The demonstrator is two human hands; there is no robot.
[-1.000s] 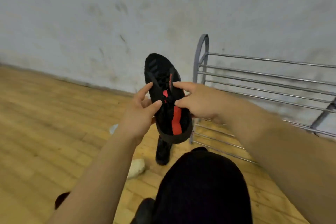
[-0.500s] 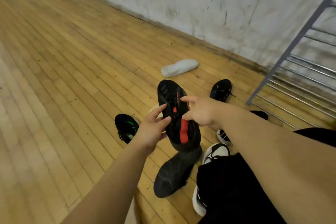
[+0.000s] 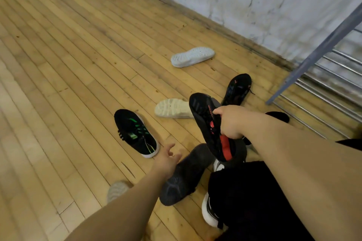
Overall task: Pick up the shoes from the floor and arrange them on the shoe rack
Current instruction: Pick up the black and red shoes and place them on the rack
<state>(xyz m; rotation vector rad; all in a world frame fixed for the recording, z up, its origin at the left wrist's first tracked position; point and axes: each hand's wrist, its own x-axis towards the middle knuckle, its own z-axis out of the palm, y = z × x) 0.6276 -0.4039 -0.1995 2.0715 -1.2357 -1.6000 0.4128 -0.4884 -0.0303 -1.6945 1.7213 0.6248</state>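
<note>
My right hand (image 3: 232, 123) grips a black shoe with a red-marked sole (image 3: 210, 125), held sole-up above the floor. My left hand (image 3: 166, 159) is open with fingers spread, low over the floor between a black shoe with green stripes (image 3: 135, 133) and a dark grey shoe (image 3: 184, 176) lying on its side. More shoes lie on the wooden floor: a white one sole-up (image 3: 193, 56) near the wall, another white one sole-up (image 3: 172, 108), and a black one (image 3: 238, 89). The metal shoe rack (image 3: 321, 49) stands at the right edge.
A pale shoe (image 3: 116, 191) shows partly behind my left forearm. My dark-clothed leg (image 3: 254, 197) and a black-and-white shoe (image 3: 209, 211) fill the lower right. A scuffed white wall (image 3: 254, 0) runs along the back. Open wooden floor (image 3: 58, 64) stretches left.
My left hand has let go of the red-soled shoe and dropped toward the floor. My view has swung down from the rack to the shoes. My right hand keeps the shoe.
</note>
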